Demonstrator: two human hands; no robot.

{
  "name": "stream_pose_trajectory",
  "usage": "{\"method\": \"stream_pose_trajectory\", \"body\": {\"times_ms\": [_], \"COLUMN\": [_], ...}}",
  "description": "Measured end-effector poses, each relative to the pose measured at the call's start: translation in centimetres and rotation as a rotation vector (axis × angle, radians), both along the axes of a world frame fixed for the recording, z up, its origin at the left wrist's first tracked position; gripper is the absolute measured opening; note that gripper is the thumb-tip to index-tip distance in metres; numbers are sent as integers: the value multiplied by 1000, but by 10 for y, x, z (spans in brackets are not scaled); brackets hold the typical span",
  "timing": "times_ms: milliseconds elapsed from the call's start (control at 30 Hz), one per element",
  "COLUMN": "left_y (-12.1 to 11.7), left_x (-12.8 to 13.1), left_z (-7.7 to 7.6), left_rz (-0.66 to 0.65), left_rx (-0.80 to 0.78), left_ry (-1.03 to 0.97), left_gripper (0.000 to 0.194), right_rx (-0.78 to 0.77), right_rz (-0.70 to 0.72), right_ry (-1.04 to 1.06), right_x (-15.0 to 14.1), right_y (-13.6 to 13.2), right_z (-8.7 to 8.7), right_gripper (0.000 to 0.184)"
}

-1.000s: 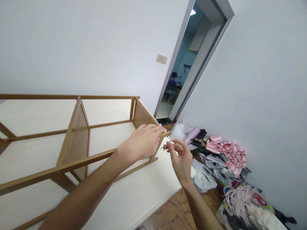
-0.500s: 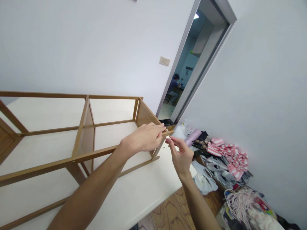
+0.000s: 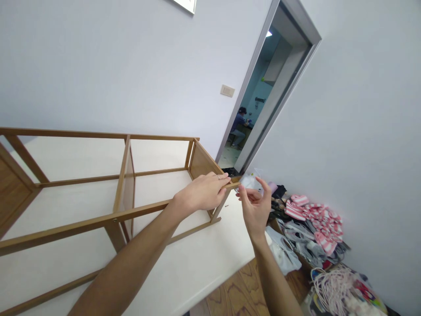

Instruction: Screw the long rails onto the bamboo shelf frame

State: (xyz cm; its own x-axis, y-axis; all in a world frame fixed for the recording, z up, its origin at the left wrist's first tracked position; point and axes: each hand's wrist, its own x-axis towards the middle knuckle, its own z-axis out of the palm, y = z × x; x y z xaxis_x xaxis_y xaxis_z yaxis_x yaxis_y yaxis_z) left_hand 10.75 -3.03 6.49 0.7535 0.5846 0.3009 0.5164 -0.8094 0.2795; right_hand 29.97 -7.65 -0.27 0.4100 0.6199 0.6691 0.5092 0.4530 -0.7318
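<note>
"What stands out in this room?"
"A grey-framed doorway (image 3: 285,87) set in a white wall (image 3: 98,66)."
"Anything beside it?"
"A small switch plate (image 3: 227,91), just left of the doorway."
"And through it?"
"A teal wall (image 3: 259,79), a bright ceiling light (image 3: 269,33), and a seated person (image 3: 239,127)."
"The floor?"
"Brown wood planks (image 3: 237,298) on this side of the doorway, with pink-striped clothes (image 3: 315,215) heaped to its right."
</note>
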Motion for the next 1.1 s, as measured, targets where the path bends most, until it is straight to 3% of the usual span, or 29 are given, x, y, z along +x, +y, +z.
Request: {"method": "stream_pose_trajectory", "body": {"times_ms": [200, 467, 800, 900, 1033, 1100], "left_y": [-1, -1, 2, 1, 1, 2], "left_x": [1, 1, 2, 2, 2, 2], "left_z": [4, 4, 1, 1, 1, 1], "left_rz": [19, 24, 30, 41, 38, 38], "left_rx": [-48, -98, -104, -108, -99, -98], "left_ry": [47, 67, 86, 89, 95, 98], "left_gripper": [48, 55, 59, 59, 59, 58], "right_rx": [21, -39, 11, 53, 105, 114], "right_rz": [-85, -88, -47, -9, 36, 60], "right_ry": [-13, -154, -205, -192, -267, -312], "right_x": [11, 15, -7, -13, -19, -20], "right_y": [4, -11, -14, -16, -19, -20], "right_z": [-22, -46, -47, -49, -41, -34], "right_gripper": [43, 34, 26, 31, 13, 14]}}
